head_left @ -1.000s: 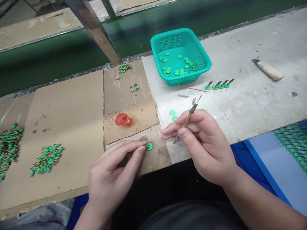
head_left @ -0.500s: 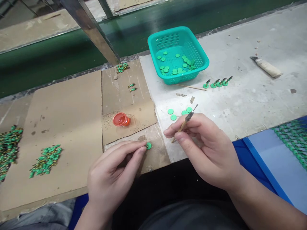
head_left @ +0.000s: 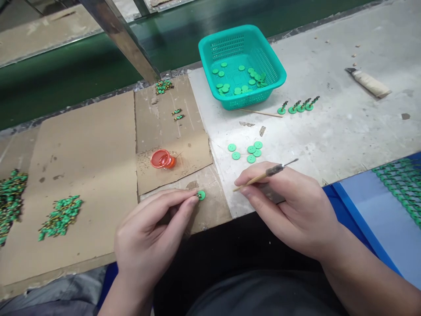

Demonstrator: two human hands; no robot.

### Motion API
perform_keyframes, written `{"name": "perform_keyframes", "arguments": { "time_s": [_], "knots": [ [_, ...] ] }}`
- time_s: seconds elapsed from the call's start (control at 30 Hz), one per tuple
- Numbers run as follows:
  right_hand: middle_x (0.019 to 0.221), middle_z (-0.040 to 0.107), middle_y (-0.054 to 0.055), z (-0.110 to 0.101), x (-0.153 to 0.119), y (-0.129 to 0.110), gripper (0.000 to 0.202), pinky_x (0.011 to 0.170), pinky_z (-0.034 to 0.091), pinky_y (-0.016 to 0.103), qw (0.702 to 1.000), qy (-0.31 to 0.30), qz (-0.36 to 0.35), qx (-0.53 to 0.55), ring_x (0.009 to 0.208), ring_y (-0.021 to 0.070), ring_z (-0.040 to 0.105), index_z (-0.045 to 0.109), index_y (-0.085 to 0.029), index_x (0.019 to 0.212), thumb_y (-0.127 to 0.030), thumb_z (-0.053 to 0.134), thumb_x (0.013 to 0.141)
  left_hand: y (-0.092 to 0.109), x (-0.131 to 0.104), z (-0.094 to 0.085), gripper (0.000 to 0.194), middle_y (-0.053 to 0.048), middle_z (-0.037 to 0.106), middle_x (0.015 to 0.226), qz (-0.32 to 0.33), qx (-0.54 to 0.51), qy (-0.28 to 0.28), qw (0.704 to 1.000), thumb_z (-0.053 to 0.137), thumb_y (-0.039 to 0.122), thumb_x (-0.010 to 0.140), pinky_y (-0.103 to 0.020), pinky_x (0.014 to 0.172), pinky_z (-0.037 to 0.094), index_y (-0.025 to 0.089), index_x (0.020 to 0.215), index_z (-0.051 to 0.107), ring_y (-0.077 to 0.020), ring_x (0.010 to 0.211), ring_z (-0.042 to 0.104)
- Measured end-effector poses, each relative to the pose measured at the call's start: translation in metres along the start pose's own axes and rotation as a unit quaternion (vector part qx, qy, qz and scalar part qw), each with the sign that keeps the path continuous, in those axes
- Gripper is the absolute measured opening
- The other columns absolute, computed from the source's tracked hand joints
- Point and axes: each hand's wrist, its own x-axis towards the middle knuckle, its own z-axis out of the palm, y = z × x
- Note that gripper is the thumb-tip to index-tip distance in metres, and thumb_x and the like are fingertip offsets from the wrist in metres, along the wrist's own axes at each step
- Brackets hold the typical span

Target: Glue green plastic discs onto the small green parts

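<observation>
My left hand point(head_left: 153, 224) is closed in a pinch on a tiny figurine, mostly hidden by the fingertips, with a round green disc base point(head_left: 201, 195) at its end. Between thumb and forefinger, my right hand point(head_left: 283, 206) holds a thin wooden-handled tool point(head_left: 259, 178) with a dark collar and a fine tip pointing right, away from the figurine. Several loose green discs with small holes point(head_left: 251, 149) lie on the table just beyond that hand. Nearer the left hand, a small red cup point(head_left: 161, 159) rests on cardboard.
A teal basket point(head_left: 241, 103) holds more green discs. Several figurines on disc bases point(head_left: 301, 106) stand to its right, near a wrapped blade tool point(head_left: 370, 83). Piles of green-and-gold figurines point(head_left: 61, 217) lie on the left cardboard point(head_left: 88, 153). A thin stick point(head_left: 261, 113) lies before the basket.
The tool in my right hand has turned, its tip swinging from up-right to the right. My left hand keeps its pinch on the figurine. The whole view has shifted slightly.
</observation>
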Motion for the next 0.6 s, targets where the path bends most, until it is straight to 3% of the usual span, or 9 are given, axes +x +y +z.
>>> {"name": "perform_keyframes", "arguments": {
  "time_s": [0.23, 0.6],
  "knots": [
    [0.113, 0.086, 0.005, -0.0007, -0.0009, -0.0004, 0.013, 0.099, 0.066, 0.026, 1.0, -0.001, -0.013, -0.005, 0.106, 0.017, 0.083, 0.074, -0.019, 0.117, -0.009, 0.066, 0.115, -0.0082, -0.0021, -0.0011, 0.022, 0.007, 0.089, 0.116, 0.048, 0.01, 0.001, 0.999, 0.084, 0.019, 0.108, -0.028, 0.104, 0.066, 0.037, 0.119, 0.087, -0.0139, 0.106, 0.082],
    [0.115, 0.088, 0.005, 0.0009, -0.003, 0.0017, 0.015, 0.098, 0.065, 0.028, 0.999, -0.018, -0.027, -0.039, 0.107, 0.018, 0.084, 0.074, -0.019, 0.118, -0.008, 0.065, 0.114, -0.0089, -0.0031, -0.0014, 0.026, 0.006, 0.089, 0.116, 0.083, 0.025, -0.005, 0.996, 0.083, 0.012, 0.106, -0.028, 0.102, 0.066, 0.034, 0.12, 0.085, -0.0145, 0.105, 0.083]
  ]
}}
